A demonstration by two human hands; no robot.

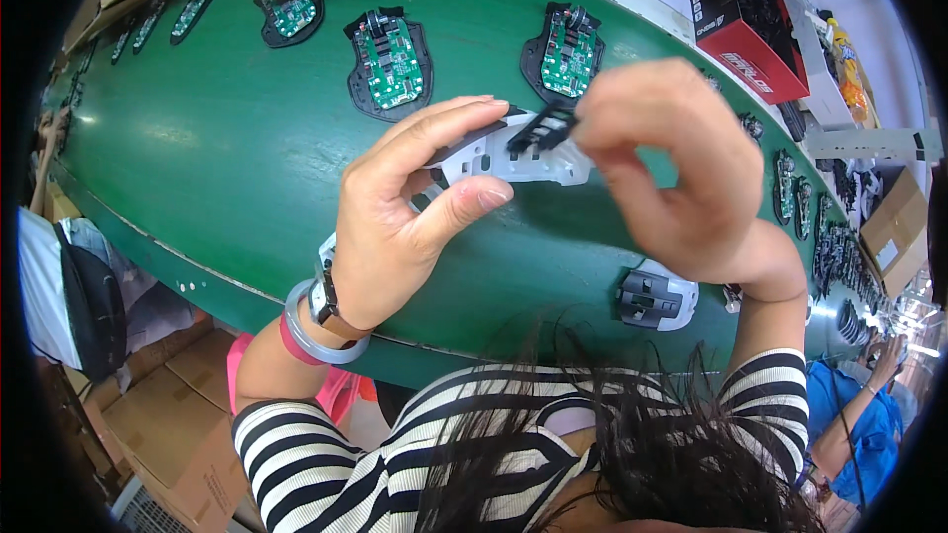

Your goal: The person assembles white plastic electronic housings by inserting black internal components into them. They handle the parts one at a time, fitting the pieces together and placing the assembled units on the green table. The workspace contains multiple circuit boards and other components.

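Observation:
My left hand point(405, 188) is closed round a white plastic mouse shell point(509, 158), its thumb and fingers gripping the left end above the table. At the shell's right side, my right hand point(681, 148) pinches a small black plastic piece point(543, 128) with slots in it. That piece is tilted and lies over the shell's open inner side; whether it touches cannot be made out. A grey and white mouse shell point(657, 296) sits on the table below my right hand. Beyond my hands lie two black mouse bases with green circuit boards point(388, 64) point(568, 54).
More bases with boards point(196, 8) run along the green table point(247, 138) to the far left and right. A red and black box point(746, 30) stands at the back right, near an orange bottle point(849, 69). Piled black parts point(844, 262) lie right. Other people sit at both sides.

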